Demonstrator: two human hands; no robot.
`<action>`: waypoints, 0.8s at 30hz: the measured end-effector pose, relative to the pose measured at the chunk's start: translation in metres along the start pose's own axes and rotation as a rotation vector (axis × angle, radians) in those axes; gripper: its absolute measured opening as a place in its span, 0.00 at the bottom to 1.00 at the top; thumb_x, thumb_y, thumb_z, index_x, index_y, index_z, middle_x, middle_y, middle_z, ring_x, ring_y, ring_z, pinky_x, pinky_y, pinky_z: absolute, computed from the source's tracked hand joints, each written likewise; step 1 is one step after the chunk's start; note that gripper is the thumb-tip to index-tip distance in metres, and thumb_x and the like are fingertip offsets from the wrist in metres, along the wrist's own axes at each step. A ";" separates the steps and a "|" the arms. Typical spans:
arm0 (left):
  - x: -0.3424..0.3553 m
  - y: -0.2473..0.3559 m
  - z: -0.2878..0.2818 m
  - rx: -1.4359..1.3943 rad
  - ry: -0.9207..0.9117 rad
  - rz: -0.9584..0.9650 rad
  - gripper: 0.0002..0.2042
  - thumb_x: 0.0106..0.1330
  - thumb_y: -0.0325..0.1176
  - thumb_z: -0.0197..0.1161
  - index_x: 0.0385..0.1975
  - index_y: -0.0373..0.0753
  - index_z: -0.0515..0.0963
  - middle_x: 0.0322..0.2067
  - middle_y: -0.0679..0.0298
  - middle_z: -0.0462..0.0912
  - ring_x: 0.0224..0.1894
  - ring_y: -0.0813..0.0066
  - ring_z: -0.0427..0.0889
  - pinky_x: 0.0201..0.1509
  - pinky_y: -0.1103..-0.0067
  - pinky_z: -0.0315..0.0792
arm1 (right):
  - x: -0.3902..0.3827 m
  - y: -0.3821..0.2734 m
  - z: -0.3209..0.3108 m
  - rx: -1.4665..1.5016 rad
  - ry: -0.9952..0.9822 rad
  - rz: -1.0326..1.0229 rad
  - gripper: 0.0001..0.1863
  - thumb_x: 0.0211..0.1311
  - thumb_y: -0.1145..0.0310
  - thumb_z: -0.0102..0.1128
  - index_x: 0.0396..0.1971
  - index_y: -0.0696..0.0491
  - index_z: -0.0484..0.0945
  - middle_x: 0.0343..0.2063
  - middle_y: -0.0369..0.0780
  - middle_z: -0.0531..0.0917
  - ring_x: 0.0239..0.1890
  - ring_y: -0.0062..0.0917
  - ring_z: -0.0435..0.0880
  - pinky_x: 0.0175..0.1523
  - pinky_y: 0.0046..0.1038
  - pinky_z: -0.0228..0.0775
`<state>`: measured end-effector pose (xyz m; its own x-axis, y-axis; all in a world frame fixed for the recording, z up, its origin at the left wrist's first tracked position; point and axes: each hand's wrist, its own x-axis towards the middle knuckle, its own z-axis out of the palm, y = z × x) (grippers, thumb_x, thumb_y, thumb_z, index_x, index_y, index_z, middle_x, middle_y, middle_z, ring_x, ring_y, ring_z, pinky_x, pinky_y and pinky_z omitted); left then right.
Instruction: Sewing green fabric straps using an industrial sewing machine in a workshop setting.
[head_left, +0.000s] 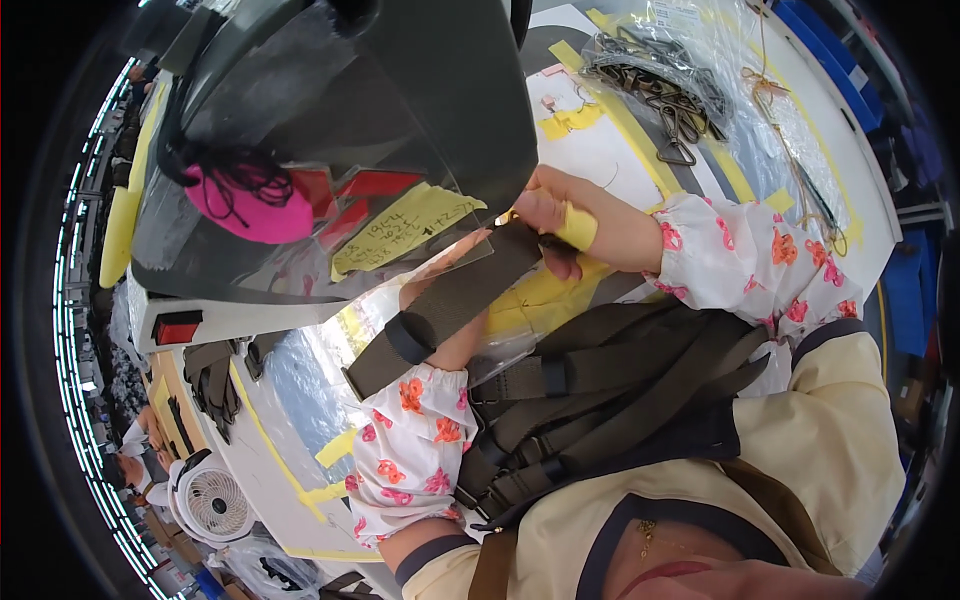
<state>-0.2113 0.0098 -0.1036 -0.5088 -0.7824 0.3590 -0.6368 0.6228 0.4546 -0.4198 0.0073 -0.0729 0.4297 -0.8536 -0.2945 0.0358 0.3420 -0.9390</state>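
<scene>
An olive-brown webbing strap [470, 285] runs slantwise beside the large dark grey machine head [470, 90], a dark loop around its lower part. My right hand [562, 215], with yellow tape wrapped on it, closes its thumb and fingers on the strap's upper end, close to the machine. My left hand [428, 275] is under and behind the strap, partly seen through a clear plastic guard; its fingers are mostly hidden. More webbing straps [620, 370] with dark loops and metal buckles lie piled across my lap and the table edge.
A plastic bag of metal snap hooks [670, 85] lies at the far right on the taped table. Pink cloth [250, 205] with black cord hangs on the machine. A white fan [215, 500] stands at lower left, near more straps [212, 385]. Blue bins [830, 60] line the right.
</scene>
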 end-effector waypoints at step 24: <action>-0.002 0.011 0.000 0.109 -0.040 0.128 0.11 0.58 0.32 0.58 0.41 0.41 0.76 0.37 0.58 0.77 0.43 0.58 0.74 0.49 0.69 0.65 | 0.013 0.004 -0.018 -1.044 0.107 -0.573 0.16 0.46 0.71 0.61 0.39 0.50 0.78 0.31 0.41 0.77 0.36 0.37 0.78 0.39 0.33 0.69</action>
<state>-0.2176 0.0179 -0.0995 -0.6108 -0.6976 0.3744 -0.6234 0.7153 0.3157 -0.4303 -0.0091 -0.0837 0.5113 -0.8229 0.2478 -0.5741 -0.5416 -0.6141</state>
